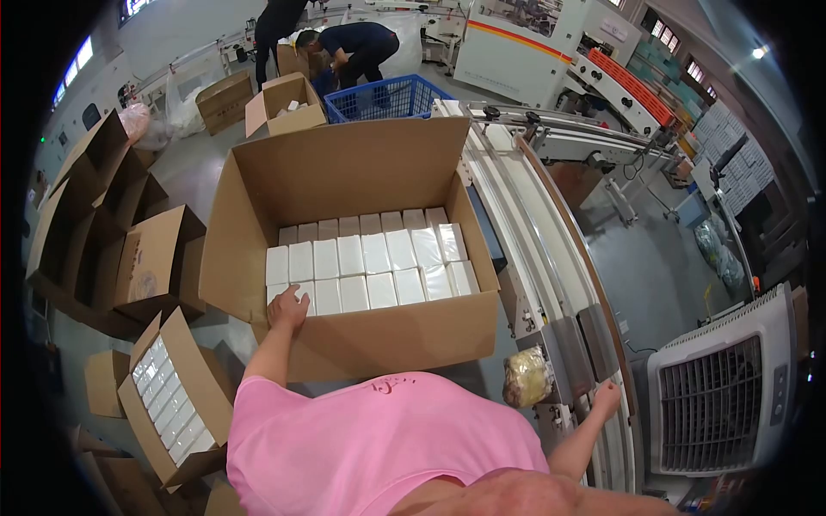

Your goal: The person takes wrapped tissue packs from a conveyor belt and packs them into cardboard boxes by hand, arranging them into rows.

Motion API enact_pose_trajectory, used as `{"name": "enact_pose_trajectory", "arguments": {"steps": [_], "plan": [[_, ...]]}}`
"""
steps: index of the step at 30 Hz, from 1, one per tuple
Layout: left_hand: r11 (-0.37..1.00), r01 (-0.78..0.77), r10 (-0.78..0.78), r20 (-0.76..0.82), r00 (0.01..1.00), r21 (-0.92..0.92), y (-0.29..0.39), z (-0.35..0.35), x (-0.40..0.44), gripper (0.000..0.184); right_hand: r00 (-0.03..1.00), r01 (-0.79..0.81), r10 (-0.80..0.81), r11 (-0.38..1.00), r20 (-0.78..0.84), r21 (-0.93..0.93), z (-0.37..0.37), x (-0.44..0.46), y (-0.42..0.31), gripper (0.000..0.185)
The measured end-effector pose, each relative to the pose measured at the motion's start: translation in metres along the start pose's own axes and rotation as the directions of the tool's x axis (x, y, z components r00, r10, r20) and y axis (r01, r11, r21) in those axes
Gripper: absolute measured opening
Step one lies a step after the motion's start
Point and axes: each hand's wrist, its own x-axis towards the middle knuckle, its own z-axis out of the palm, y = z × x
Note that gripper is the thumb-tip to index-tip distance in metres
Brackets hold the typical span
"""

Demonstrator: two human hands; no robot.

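Note:
In front of me stands a large open cardboard box (pixel 396 344), filled with rows of small white packs (pixel 376 258) in shiny clear wrap. My left hand (pixel 288 307) lies over the box's near left edge, fingers spread, touching the nearest white packs at that corner. Off to the right, my right hand (pixel 607 398) is closed at the side of the conveyor (pixel 551 258). Its fingers are curled, and what they hold, if anything, is hidden. Beside the conveyor, left of that hand, a yellowish bundle in clear wrap (pixel 527 377) is fixed or resting.
A smaller open carton (pixel 219 378) of white packs stands at lower left, near several open cartons (pixel 155 258). A blue crate (pixel 387 96) and a bending person (pixel 361 52) are at the back. An air cooler (pixel 718 396) stands at right.

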Motion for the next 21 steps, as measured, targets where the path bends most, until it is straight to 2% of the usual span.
{"name": "enact_pose_trajectory", "arguments": {"steps": [12, 14, 15, 16, 17, 18, 19, 20, 21], "plan": [[1.000, 0.013, -0.014, 0.050, 0.999, 0.018, 0.010, -0.011, -0.003, 0.045, 0.997, 0.034, -0.032, 0.999, -0.069, 0.024, -0.010, -0.014, -0.009, 0.035], [0.998, 0.060, -0.061, 0.043, 0.997, 0.022, -0.005, 0.003, 0.006, 0.045, 0.999, -0.036, 0.035, 0.998, 0.015, 0.055, -0.007, -0.006, -0.008, 0.035], [0.996, 0.012, -0.009, 0.033, 0.999, -0.087, -0.008, 0.004, 0.002, 0.045, 0.998, 0.007, 0.000, 0.994, -0.065, 0.106, -0.008, -0.013, -0.008, 0.034], [0.991, -0.080, 0.080, -0.006, 0.997, -0.104, -0.029, 0.023, 0.015, 0.046, 0.998, -0.052, 0.056, 0.983, -0.019, 0.174, -0.018, -0.021, -0.017, 0.033], [0.991, -0.084, 0.085, 0.005, 0.996, -0.102, -0.045, 0.036, 0.027, 0.046, 1.000, -0.024, 0.026, 0.979, -0.003, 0.202, -0.017, -0.019, -0.013, 0.032], [0.982, -0.188, 0.188, -0.076, 0.979, 0.015, -0.030, 0.021, 0.015, 0.045, 0.998, -0.050, 0.054, 0.983, -0.022, 0.175, -0.011, -0.015, -0.010, 0.032], [0.992, -0.121, 0.121, -0.004, 0.993, 0.034, 0.002, -0.006, -0.004, 0.044, 0.994, -0.105, 0.108, 0.989, -0.029, 0.103, -0.013, -0.018, -0.013, 0.032], [0.987, -0.129, 0.131, -0.024, 0.991, 0.091, -0.005, 0.000, 0.003, 0.045, 0.994, -0.110, 0.110, 0.993, 0.008, 0.051, -0.019, -0.019, -0.016, 0.032], [0.982, -0.180, 0.183, -0.037, 0.982, 0.062, -0.021, 0.011, 0.016, 0.046, 0.995, -0.096, 0.094, 0.993, 0.028, 0.070, -0.027, -0.025, -0.020, 0.032]]}}
